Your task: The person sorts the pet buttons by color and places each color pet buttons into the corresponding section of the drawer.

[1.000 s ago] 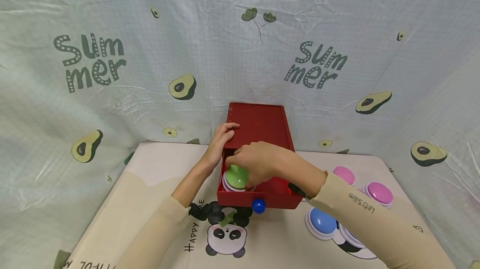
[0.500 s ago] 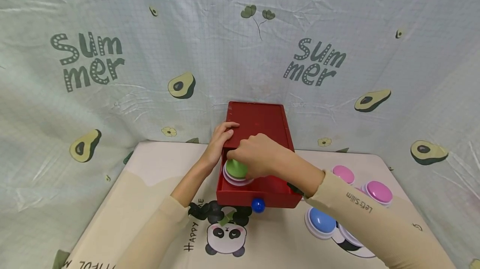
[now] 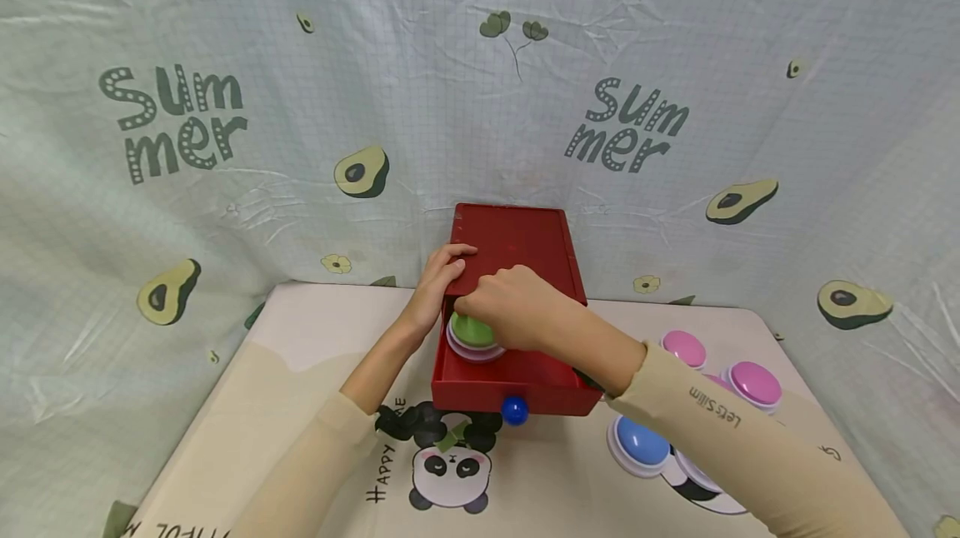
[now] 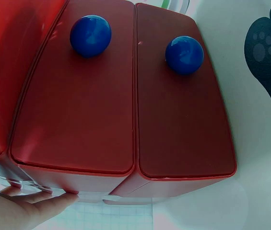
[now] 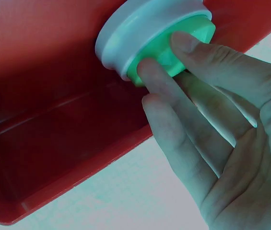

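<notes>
In the head view, a red drawer box [image 3: 517,246] stands against the back sheet with its top drawer [image 3: 480,399] pulled out. Inside that drawer, at the left, is a round push button with a green dome [image 3: 471,330] and a white base. My right hand [image 3: 517,305] reaches over the drawer and grips this button; the right wrist view has the thumb and index finger on its green dome [image 5: 164,52]. My left hand [image 3: 438,280] rests on the left edge of the box with its fingers extended, and its fingertips [image 4: 68,197] touch the side wall in the left wrist view.
Right of the box lie a blue button [image 3: 641,440] and pink buttons [image 3: 754,382], partly covered by the right sleeve [image 3: 720,413]. Blue knobs [image 4: 184,55] stick out from the lower drawers. A printed sheet [image 3: 450,105] hangs behind the table.
My right hand has moved the green button slightly back inside the drawer, toward the box. The left hand has kept its place on the box edge.
</notes>
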`<state>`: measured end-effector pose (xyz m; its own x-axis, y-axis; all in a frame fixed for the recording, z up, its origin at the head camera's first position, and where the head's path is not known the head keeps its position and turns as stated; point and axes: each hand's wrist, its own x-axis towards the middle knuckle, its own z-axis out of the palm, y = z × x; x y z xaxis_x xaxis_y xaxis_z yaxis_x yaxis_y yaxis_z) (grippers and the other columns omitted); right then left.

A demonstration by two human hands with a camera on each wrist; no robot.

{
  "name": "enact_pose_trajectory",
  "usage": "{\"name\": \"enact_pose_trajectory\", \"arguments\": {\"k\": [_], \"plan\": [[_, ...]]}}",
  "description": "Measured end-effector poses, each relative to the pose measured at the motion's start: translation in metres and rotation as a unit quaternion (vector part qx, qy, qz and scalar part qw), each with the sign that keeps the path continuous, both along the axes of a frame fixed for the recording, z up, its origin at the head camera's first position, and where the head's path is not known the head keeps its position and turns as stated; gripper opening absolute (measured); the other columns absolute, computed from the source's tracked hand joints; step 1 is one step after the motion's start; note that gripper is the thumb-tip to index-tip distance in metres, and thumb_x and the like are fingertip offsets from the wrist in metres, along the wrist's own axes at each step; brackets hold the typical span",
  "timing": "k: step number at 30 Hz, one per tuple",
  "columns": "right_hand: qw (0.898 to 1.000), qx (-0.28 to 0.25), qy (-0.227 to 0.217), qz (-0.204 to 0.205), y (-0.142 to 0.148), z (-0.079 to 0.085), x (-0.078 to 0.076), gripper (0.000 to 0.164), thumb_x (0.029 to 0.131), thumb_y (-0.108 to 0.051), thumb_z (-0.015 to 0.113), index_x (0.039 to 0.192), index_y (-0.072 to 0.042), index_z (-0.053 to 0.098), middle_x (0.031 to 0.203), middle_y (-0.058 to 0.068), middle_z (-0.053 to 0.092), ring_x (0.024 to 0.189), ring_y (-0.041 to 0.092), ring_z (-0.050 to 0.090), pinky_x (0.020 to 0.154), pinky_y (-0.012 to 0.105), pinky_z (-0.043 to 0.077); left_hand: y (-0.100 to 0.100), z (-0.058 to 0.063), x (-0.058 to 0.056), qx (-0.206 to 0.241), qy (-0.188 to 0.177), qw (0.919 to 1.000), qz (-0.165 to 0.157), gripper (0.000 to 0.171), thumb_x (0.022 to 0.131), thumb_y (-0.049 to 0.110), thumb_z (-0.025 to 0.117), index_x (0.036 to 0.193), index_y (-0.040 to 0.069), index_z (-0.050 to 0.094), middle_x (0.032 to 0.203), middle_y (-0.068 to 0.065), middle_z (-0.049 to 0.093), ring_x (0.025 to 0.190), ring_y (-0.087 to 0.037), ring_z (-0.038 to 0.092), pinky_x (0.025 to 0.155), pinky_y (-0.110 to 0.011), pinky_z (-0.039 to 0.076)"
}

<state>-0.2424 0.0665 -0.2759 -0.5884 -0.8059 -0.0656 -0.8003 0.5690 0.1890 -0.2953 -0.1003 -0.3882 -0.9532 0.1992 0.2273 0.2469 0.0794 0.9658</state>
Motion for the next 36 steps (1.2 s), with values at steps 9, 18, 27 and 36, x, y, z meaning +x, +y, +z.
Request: {"name": "enact_pose_trajectory", "arguments": {"k": [9,18,27,36], "plan": [[0.998,-0.008,-0.062,-0.022,0.006,0.011,-0.003,0.039,0.088,-0.019,0.079,0.126,-0.024,0.072,0.101,-0.003,0.076,0.089,0.016,0.069,0.079,0.035,0.059,0.0,-0.001,-0.002,-0.008,-0.002,1.0,-0.003,0.042,0.107,0.03,0.038,0.142,0.013,0.054,0.158,-0.011,0.033,0.148,-0.029,0.027,0.119,-0.055,0.025],[0.977,-0.162,-0.136,-0.018,0.045,0.032,-0.009,0.037,0.087,-0.022,0.082,0.123,-0.019,0.074,0.111,-0.002,0.077,0.09,0.011,0.071,0.086,0.036,0.06,0.002,-0.001,-0.004,-0.004,0.01,0.9999,0.004,0.042,0.106,0.028,0.039,0.141,0.012,0.055,0.157,-0.012,0.034,0.148,-0.029,0.026,0.12,-0.053,0.022],[0.936,-0.288,-0.19,-0.075,0.119,0.015,-0.015,0.037,0.088,-0.014,0.081,0.124,-0.013,0.072,0.116,0.004,0.076,0.102,0.017,0.071,0.08,0.033,0.062,0.002,0.002,-0.002,-0.001,0.01,0.9999,0.008,0.043,0.105,0.029,0.039,0.142,0.012,0.054,0.158,-0.012,0.033,0.147,-0.029,0.027,0.12,-0.051,0.022],[0.91,-0.335,-0.168,-0.175,0.194,-0.054,-0.033,0.031,0.088,-0.016,0.081,0.118,-0.011,0.073,0.113,0.009,0.075,0.101,0.027,0.074,0.079,0.038,0.063,0.001,-0.001,-0.003,-0.002,0.001,1.0,0.008,0.043,0.106,0.029,0.039,0.142,0.013,0.054,0.159,-0.011,0.032,0.147,-0.029,0.028,0.119,-0.051,0.023]]}}
